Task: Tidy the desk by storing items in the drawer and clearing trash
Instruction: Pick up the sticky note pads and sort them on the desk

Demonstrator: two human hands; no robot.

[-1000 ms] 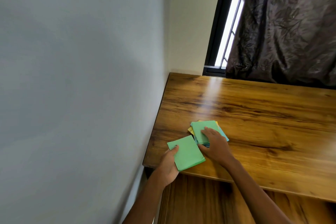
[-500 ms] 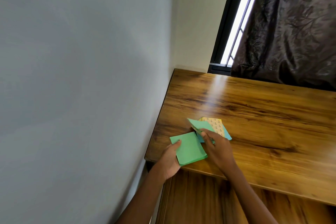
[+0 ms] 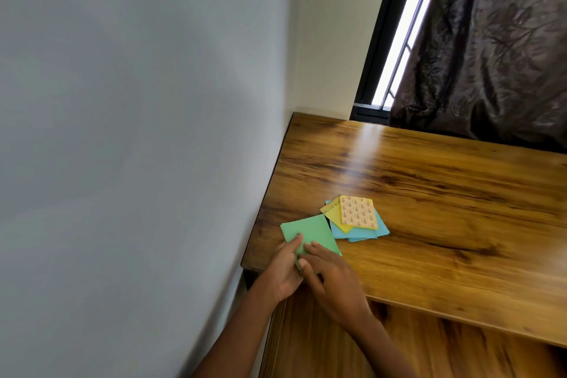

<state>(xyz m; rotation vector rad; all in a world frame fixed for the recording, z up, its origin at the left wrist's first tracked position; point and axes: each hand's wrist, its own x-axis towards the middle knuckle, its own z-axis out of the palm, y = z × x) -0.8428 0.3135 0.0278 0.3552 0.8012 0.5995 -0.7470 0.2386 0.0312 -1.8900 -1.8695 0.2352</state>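
- A plain grey wall [image 3: 138, 132] fills the left side and meets the left edge of the wooden desk [image 3: 429, 224].
- The left hand [image 3: 283, 273] reaches up over the desk's near left corner, thumb on top of a stack of green paper squares [image 3: 310, 233] and fingers hidden beneath it, so it grips the stack at its near edge.
- The green stack lies at the desk's front left corner, its near end hidden behind the two hands.
- The right hand [image 3: 331, 282] is just beside the left one and touches it; its fingertips rest on the green stack's near right part, fingers curled close together. Whether it pinches the paper or only presses it, I cannot tell.
- Just beyond and to the right, a loose pile of paper squares [image 3: 356, 219] lies flat on the desk: blue sheets at the bottom, yellow above, a patterned orange square on top.
- A dark curtain [image 3: 491, 55] hangs behind the desk's far right, with a strip of bright window [image 3: 402, 27] showing at its left.
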